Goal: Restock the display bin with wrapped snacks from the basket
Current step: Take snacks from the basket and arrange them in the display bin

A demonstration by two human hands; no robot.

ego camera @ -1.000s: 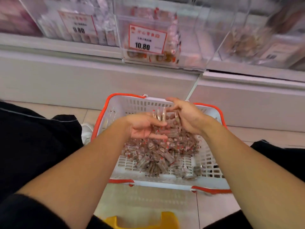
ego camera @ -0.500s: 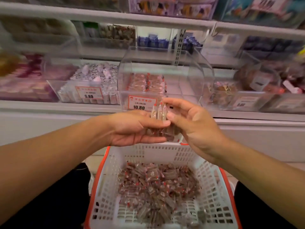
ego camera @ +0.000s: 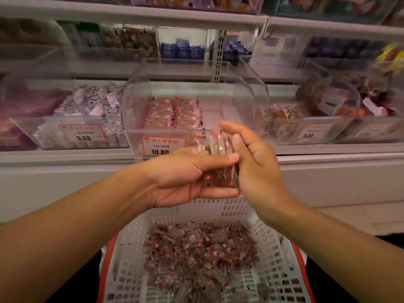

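Note:
A small stack of clear-wrapped brown snacks [ego camera: 215,149] with red print is held between both hands in front of the shelf. My left hand [ego camera: 185,176] grips it from the left, thumb on top. My right hand [ego camera: 251,162] presses it from the right, fingers curled round its far side. Just behind stands the clear display bin [ego camera: 244,99] with a row of the same snacks [ego camera: 175,113] at its bottom and a 10.80 price tag [ego camera: 162,145]. Below is the white, red-rimmed basket [ego camera: 131,272], holding a heap of wrapped snacks [ego camera: 196,250].
Neighbouring clear bins hold other sweets: a 9.80 bin [ego camera: 83,119] on the left, brown goods [ego camera: 284,121] on the right. An upper shelf [ego camera: 153,16] carries blue packets [ego camera: 181,51]. A white cabinet front [ego camera: 65,182] runs under the bins.
Both hands have risen from the basket with the stack of snacks and now hold it at the bin's front. The view has tilted up from the basket to the shelves.

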